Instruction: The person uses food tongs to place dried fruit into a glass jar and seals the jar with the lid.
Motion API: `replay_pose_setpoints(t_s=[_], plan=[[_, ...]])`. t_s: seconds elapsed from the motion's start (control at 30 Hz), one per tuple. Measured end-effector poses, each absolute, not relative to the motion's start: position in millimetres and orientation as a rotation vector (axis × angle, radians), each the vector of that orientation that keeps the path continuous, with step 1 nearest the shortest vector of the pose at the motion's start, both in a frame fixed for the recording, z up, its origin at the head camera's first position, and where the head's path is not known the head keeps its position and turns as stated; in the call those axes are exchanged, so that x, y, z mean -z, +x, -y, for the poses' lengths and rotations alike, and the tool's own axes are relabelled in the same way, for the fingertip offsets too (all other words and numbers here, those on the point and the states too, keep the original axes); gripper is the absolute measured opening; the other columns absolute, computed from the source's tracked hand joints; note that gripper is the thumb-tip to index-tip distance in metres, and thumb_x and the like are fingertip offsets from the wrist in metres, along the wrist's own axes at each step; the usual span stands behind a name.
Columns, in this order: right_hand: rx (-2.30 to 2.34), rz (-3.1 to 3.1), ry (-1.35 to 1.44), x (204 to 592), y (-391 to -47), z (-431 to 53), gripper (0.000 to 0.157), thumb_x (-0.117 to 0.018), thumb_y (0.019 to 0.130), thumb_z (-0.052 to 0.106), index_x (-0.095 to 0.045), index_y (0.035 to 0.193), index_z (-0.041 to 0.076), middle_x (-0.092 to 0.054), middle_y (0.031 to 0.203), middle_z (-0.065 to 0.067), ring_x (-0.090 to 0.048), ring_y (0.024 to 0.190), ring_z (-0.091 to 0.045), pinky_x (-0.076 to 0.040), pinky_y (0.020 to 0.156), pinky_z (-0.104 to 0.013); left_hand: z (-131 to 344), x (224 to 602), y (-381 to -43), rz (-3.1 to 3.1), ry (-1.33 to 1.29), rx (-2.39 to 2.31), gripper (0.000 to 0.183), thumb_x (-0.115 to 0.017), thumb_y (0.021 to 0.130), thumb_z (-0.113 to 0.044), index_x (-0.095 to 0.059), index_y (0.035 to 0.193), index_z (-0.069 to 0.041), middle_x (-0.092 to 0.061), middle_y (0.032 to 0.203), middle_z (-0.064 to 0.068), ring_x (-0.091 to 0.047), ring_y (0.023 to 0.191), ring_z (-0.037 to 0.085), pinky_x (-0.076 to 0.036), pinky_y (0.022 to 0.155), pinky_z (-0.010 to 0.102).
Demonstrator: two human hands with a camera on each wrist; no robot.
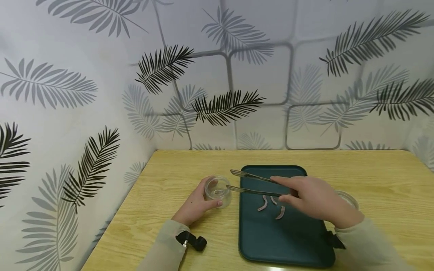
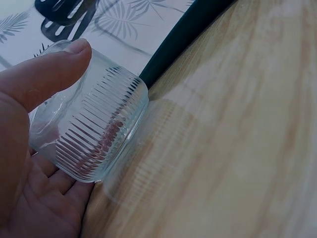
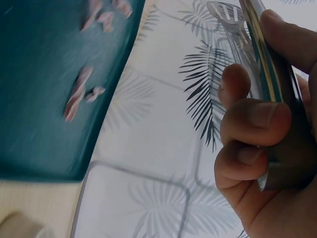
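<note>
My left hand (image 1: pixel 196 207) holds a clear glass jar (image 1: pixel 223 201) on the table, thumb on the near side and fingers around the far side. Its ribbed wall (image 2: pixel 99 119) shows in the left wrist view, with something reddish visible through the glass. In my right hand (image 1: pixel 315 199) is a pair of metal tongs (image 1: pixel 254 190), gripped with the arms spread. Their slotted ends (image 2: pixel 67 25) point left, one overlapping the jar's rim in the head view; nothing shows between them. Several pinkish, twisted strips (image 3: pixel 78 94) lie on the dark green tray (image 1: pixel 288 241) below the tongs.
A second round glass container (image 1: pixel 350 197) stands right of the tray, partly hidden by my right wrist. The wooden table (image 1: pixel 190 162) meets a wall (image 1: pixel 210 75) with a leaf pattern at its back and left. The tray's raised rim lies just right of the jar.
</note>
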State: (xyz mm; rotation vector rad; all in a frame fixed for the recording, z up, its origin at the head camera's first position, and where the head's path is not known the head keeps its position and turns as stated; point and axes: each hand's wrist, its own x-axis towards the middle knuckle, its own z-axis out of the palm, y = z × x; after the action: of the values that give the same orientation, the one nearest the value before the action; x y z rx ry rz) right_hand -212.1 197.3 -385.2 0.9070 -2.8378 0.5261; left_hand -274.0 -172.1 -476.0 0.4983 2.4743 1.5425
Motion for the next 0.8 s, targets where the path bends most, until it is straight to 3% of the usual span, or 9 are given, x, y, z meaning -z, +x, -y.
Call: replay_pose_setpoints(t_s=[0.2, 0.47, 0.8], plan=[[-0.518, 2.889, 0.889, 393.5, -208.7, -221.1, 0.059, -0.06, 0.097, 0.055, -0.053, 0.149, 0.028, -0.043, 0.068, 0.019, -0.039, 0.057, 0.0, -0.036, 0.056, -0.025, 171.5, 475.3, -273.4, -2.481, 0.49, -1.538, 0.091, -0.083, 0.085, -0.041, -0.03, 0.158, -0.029, -0.044, 0.153, -0.006, -0.037, 0.144, 0.021, -0.028, 0.115, 0.051], [-0.516, 2.935, 0.889, 403.7, -200.9, -251.2, 0.059, -0.066, 0.096, 0.046, -0.054, 0.149, 0.024, -0.043, 0.067, 0.02, -0.038, 0.056, 0.002, -0.034, 0.054, -0.024, 171.9, 474.9, -273.4, -2.479, 0.483, -1.542, 0.09, -0.083, 0.085, -0.041, -0.03, 0.157, -0.03, -0.044, 0.154, -0.006, -0.035, 0.144, 0.021, -0.027, 0.116, 0.051], [-0.472, 3.016, 0.847, 412.0, -191.9, -265.1, 0.061, -0.067, 0.093, 0.052, -0.055, 0.148, 0.027, -0.05, 0.075, 0.022, -0.044, 0.063, 0.003, -0.037, 0.059, -0.026, 171.2, 477.0, -274.2, -2.48, 0.492, -1.545, 0.092, -0.083, 0.084, -0.042, -0.03, 0.157, -0.03, -0.045, 0.153, -0.007, -0.038, 0.143, 0.02, -0.028, 0.115, 0.049]])
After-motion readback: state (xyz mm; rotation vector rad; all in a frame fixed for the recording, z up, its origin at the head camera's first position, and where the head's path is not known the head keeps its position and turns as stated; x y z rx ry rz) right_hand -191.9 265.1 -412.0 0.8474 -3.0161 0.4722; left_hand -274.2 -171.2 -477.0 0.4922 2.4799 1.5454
